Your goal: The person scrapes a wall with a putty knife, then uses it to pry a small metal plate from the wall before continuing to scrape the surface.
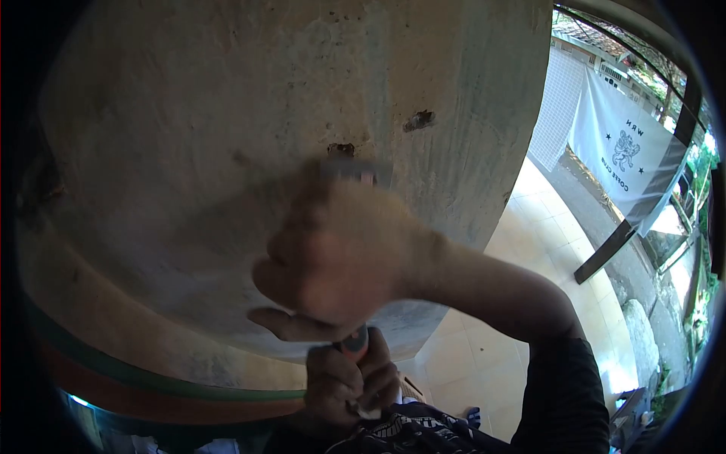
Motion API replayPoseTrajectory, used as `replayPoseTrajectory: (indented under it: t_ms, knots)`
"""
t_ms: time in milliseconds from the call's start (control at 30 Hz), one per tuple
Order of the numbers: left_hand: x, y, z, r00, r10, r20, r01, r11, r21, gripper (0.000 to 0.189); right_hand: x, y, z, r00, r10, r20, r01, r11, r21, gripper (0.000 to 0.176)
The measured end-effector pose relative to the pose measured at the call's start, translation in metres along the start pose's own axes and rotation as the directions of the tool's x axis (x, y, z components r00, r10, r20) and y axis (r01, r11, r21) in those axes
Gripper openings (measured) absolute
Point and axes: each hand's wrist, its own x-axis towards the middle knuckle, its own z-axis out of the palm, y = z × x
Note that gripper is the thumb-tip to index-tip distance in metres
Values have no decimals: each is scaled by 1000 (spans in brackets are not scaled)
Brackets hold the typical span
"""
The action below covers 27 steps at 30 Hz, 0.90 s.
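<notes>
In front of the wall (pixel 227 91), my right hand (pixel 340 250) is closed and smeared by motion. Beyond its knuckles shows a dark flat-edged tool (pixel 352 170), blurred, right by a small chipped hole (pixel 340 150) in the plaster; the part inside the hand is hidden. Lower down, close to my chest, my left hand (pixel 336 386) is wrapped round an orange-and-dark tool handle (pixel 354 344). The far end of that handle disappears behind my right hand. Something small and pale (pixel 364 411) shows at the left hand's lower fingers.
Another chipped hole (pixel 419 120) lies up and right in the stained plaster. A green and orange-brown painted band (pixel 174 390) runs along the lower left. To the right are a tiled floor (pixel 461 348), a wooden post (pixel 605 252) and a white banner (pixel 624 144) with a lion emblem.
</notes>
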Motion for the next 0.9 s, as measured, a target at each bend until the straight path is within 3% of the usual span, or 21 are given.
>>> replayPoseTrajectory:
  t_ms: [100, 200, 267, 300, 400, 600, 667, 800, 867, 900]
  knots:
    - [8, 3, 2, 999, -33, 12, 34, 995, -91, 11, 11, 4, -16, 995, 87, 50, -85, 996, -42, 42]
    - [-3, -8, 4, 998, -67, 7, 67, 993, -102, 12, -4, -3, -1, 997, -13, -80, 13, 1000, 8, 43]
    - [-3, -12, 4, 999, 12, 39, -9, 998, -65, 14, -4, -5, 1, 998, 34, 51, -41, 991, 131, 39]
    - [-7, -10, 11, 998, -23, -59, 19, 998, -68, 17, 0, -2, -4, 998, 29, 54, -36, 991, 130, 39]
    - [6, 6, 14, 1000, -13, -21, 9, 981, -194, 10, 8, 3, -15, 998, 35, 48, -38, 997, 66, 39]
    - [-1, 22, 12, 996, -40, -85, 30, 993, -112, 8, 17, 0, -8, 997, -57, -45, 60, 996, 66, 43]
    - [1, 34, 10, 993, -35, -112, 26, 997, -78, 7, 26, 3, -16, 1000, -25, -14, 23, 994, -109, 44]
    - [3, 39, 9, 997, -29, -72, 27, 999, -32, 9, 29, -1, -11, 998, -30, -64, 23, 993, -112, 46]
    - [-3, 34, 4, 992, 119, 32, -123, 974, 192, 14, 26, -7, -11, 986, 62, 152, -60, 998, -18, 43]
    - [0, 40, 8, 999, -26, -38, 26, 1000, -8, 8, 29, -3, -14, 987, 61, 151, -58, 998, -23, 43]
